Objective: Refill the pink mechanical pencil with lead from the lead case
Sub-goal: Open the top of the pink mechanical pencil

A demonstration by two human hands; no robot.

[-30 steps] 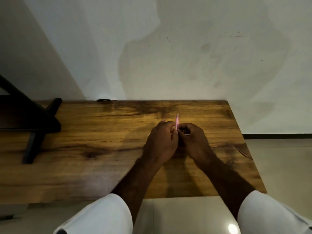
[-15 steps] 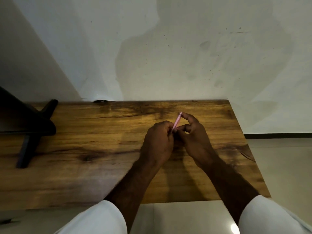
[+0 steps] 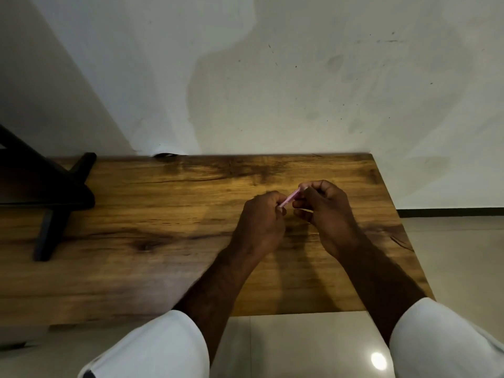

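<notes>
While both hands are bunched together over the right half of the desk (image 3: pixel 163 227), the pink mechanical pencil (image 3: pixel 291 198) sits between them, held off the wood.

Pencil look: thin, straight, pale pink barrel. Only a short middle stretch shows; the rest is covered by fingers. Blurry, so no clip, tip or cap detail is readable.

Orientation: the long axis runs diagonally, with the near end low and to the left in the left hand (image 3: pixel 260 222) and the far end up and to the right in the right hand (image 3: pixel 326 210). It slants away from the person toward the wall (image 3: pixel 327 91). Both ends are hidden, so I can't tell which one is the writing tip.

Grips:
- left hand: fingers curled round the lower end of the barrel, back of the hand toward the camera.
- right hand: thumb and forefinger pinch the upper end, other fingers curled underneath.

The hands are close but there's a visible gap between them, bridged by the pencil. Shadows of both forearms fall on the desk below.

Rest: black stand (image 3: pixel 54 195) on the desk's left side, well apart from the hands. White left sleeve (image 3: pixel 163 347) and right sleeve (image 3: pixel 436 336) at the bottom edge, glossy tiled floor (image 3: pixel 300 345) between them.
</notes>
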